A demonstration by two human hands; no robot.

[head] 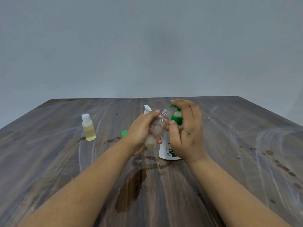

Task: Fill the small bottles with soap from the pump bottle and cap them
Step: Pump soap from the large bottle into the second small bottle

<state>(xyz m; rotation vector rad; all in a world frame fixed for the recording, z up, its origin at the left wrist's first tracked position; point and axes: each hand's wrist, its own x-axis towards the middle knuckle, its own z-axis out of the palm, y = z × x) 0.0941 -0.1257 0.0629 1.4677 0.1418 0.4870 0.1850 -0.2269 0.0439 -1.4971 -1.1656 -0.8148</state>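
1. The left hand (141,128) grips a small clear bottle (158,126), fingers curled round its body, with the thumb near the shoulder. The bottle is tilted, its open threaded neck pointing toward 1 o'clock, just below the green spout of the pump bottle.
2. A little yellowish liquid sits at the low end of the clear bottle, near the heel of the left hand.
3. The right hand (186,128) rests on top of the pump bottle (167,149); its fingers, held together, lie over the green pump head, and the thumb is bent down beside the green collar. Whether the head is pressed down cannot be told.
4. The pump bottle stands upright on the tabletop (229,177), at the centre of the scene, its white body partly hidden by the right hand.
5. At 9 o'clock from the hands, well apart, stands a small filled bottle (88,127) with a white cap on and yellow liquid inside.
6. A green cap (124,133) lies on the tabletop just left of the left hand, partly hidden by it.
7. Behind the left hand, toward 12 o'clock, a white spray top (147,109) pokes up; its bottle is hidden.
8. Dark wet patches and pale streaks mark the tabletop, the largest patch at 6 o'clock from the pump bottle, between the forearms.
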